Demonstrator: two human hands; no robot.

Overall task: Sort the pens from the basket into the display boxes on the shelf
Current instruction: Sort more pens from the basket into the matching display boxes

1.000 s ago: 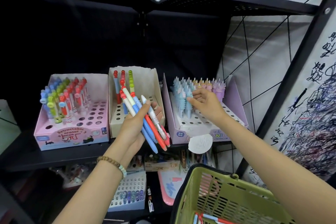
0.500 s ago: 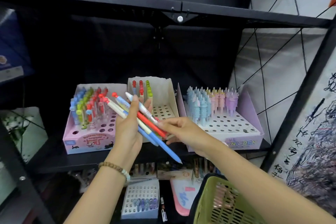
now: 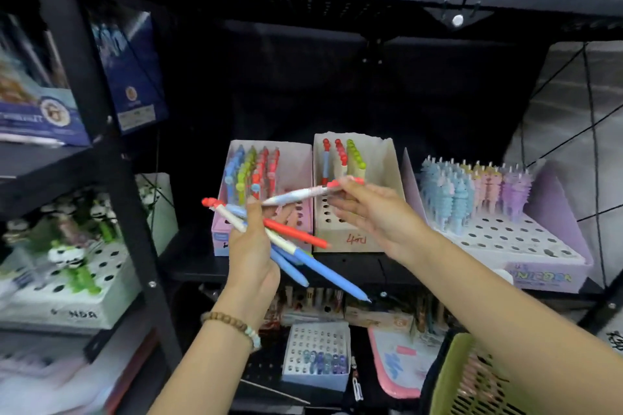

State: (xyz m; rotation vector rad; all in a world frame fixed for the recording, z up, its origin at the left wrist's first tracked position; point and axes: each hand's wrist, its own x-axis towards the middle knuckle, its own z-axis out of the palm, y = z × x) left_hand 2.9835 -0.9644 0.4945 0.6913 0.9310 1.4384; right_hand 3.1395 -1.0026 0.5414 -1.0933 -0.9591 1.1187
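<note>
Forward, right hand [image 3: 371, 216] with pen [image 3: 296, 195] crosswise.

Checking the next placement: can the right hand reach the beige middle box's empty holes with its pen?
Likely yes: the right hand pinches the pen just in front of the beige box, and nothing covers its empty front holes.

We count two hands: left hand [image 3: 253, 256], right hand [image 3: 374, 212]. Pen bundle [image 3: 293, 232] in left: at least four. Single pen [image 3: 296, 195] in right. Three display boxes mid-shelf: pink box [image 3: 296, 158], beige box [image 3: 374, 155], lilac box [image 3: 553, 202]. Three standing pens [image 3: 340, 155] in beige box. One green basket [image 3: 472, 377].
</note>
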